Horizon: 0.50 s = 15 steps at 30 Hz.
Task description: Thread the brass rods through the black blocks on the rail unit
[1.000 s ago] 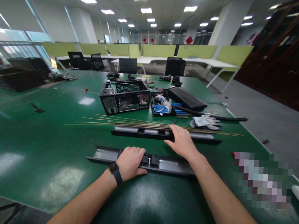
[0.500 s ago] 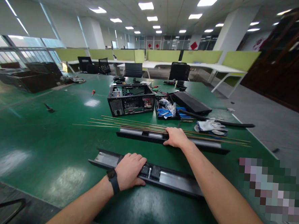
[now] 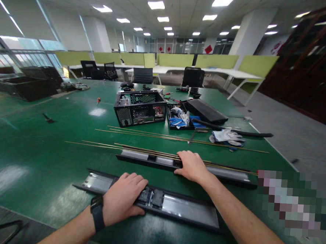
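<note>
Now your left grip point(image 3: 125, 195) clasps the near rail point(image 3: 187, 211), your right grip point(image 3: 192, 167) the far rail point(image 3: 135, 155).
Both sit on the table point(image 3: 53, 155); tilting the far one could spill its thin rods point(image 3: 155, 152).

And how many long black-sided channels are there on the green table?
2. The nearer channel lies under the left hand; the farther channel lies beyond it, under the right hand. Both are partly covered by the hands; no other shows.

lights point(image 3: 156, 5) are glowing | green partitions point(image 3: 175, 60) are edging white desks point(image 3: 177, 69) | blinds point(image 3: 62, 24) are hanging | cabinet point(image 3: 306, 75), perhaps wooden, is standing right
</note>
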Available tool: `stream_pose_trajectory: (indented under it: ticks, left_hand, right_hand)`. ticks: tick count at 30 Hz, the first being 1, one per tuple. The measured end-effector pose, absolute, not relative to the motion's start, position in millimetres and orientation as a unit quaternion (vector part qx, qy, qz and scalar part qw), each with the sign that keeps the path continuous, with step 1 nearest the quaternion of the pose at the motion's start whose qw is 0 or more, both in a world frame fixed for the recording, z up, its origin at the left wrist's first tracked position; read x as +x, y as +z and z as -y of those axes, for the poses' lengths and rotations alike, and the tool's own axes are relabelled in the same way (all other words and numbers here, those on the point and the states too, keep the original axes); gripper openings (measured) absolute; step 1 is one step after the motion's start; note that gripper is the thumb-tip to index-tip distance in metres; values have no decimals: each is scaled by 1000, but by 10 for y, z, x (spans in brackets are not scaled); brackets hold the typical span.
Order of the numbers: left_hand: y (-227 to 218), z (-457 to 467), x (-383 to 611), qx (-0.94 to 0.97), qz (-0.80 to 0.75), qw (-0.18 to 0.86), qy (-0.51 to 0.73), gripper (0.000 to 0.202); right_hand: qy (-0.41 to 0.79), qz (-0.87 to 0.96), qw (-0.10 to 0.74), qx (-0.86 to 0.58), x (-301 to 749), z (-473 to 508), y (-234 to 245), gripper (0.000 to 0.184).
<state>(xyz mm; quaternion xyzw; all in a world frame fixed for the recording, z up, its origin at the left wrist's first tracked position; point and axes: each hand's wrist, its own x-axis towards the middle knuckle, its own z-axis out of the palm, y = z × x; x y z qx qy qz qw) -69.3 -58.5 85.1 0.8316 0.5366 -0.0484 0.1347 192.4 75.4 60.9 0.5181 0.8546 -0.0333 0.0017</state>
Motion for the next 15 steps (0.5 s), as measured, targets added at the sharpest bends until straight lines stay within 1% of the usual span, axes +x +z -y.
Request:
stream_pose_trajectory:
  ticks: [7,10,12,13,15]
  left_hand:
    - [1353,759,-991,829,-543,125,-50,59]
    - [1557,789,-1195,828,-549,113,-26,57]
    - [1694,761,-1317,829,-549,106,-9,58]
    - [1767,726,-1361,830,-549,101,4,59]
    - [1916,603,-1404,829,-552,95,13,62]
  right_hand:
    - [-94,-872,20,479,2019,-616,712,67]
    - [-85,-874,9,478,2039,-573,721,63]
    - [-66,-880,-14,471,2038,-540,693,56]
    - [-60,-881,-32,469,2035,-521,671,47]
    - [-50,-868,-84,487,2023,-467,624,23]
